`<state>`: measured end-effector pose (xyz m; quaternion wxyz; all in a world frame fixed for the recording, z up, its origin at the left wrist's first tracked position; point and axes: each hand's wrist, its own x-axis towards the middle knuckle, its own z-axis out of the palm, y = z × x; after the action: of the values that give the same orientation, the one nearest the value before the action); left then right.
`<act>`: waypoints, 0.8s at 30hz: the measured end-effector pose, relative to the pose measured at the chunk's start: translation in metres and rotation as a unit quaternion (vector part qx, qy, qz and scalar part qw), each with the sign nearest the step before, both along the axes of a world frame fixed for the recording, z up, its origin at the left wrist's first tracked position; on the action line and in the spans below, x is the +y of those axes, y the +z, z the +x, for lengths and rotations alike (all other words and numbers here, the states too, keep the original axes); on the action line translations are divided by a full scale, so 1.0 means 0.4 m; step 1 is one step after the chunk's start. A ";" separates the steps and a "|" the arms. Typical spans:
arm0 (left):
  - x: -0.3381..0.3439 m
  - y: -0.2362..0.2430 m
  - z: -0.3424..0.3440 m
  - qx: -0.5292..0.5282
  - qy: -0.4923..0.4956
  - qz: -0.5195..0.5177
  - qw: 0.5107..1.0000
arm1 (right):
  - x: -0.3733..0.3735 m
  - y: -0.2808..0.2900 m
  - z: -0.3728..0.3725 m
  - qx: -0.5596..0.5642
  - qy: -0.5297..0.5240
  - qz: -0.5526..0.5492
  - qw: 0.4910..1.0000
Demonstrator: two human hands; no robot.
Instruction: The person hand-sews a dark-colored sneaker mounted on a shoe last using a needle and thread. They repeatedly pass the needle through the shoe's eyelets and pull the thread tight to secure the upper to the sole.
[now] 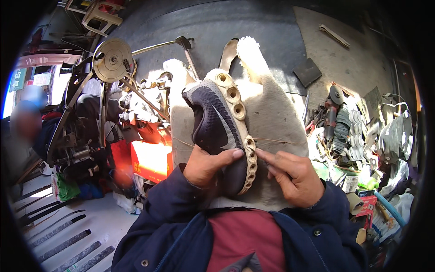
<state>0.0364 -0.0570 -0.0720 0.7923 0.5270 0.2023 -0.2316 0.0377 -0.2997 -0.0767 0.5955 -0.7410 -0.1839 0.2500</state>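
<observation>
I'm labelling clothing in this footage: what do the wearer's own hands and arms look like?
The left hand and right hand show no gloves. Long, loose dark navy sleeves cover both forearms. They belong to an open jacket with round buttons and lighter blue stitching, over a dark red top.

The shoe (pixel 210 129) is near-black with a speckled grey stripe (pixel 228 128); its sole (pixel 237 102) is cream. The jacket (pixel 167 217) is navy, the shirt (pixel 244 231) maroon, the box (pixel 154 161) orange-red.
</observation>
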 end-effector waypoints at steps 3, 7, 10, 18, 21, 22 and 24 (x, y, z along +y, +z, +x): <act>0.010 -0.003 0.001 0.019 -0.016 -0.002 1.000 | -0.006 0.015 0.023 -0.003 0.035 -0.024 0.999; 0.012 -0.007 0.007 0.030 -0.018 -0.022 0.999 | -0.006 0.053 0.076 -0.037 0.099 -0.106 0.989; 0.018 -0.017 0.014 0.034 -0.037 -0.041 0.998 | 0.003 0.076 0.146 -0.008 0.170 -0.144 0.975; 0.048 -0.075 0.014 -0.005 -0.060 -0.058 0.996 | 0.017 0.054 0.266 0.222 0.209 -0.101 0.947; 0.070 -0.096 0.031 0.007 -0.160 -0.061 0.985 | 0.032 0.059 0.253 0.265 0.179 -0.148 0.936; 0.072 -0.102 0.036 -0.010 -0.171 -0.054 0.984 | 0.038 0.063 0.248 0.268 0.167 -0.172 0.933; 0.078 -0.117 0.047 -0.019 -0.192 -0.040 0.980 | 0.053 0.070 0.243 0.258 0.157 -0.198 0.933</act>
<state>0.0551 -0.0258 -0.1187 0.7570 0.5283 0.0724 -0.3775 0.1348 -0.2786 -0.0488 0.4170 -0.7157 -0.0850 0.5538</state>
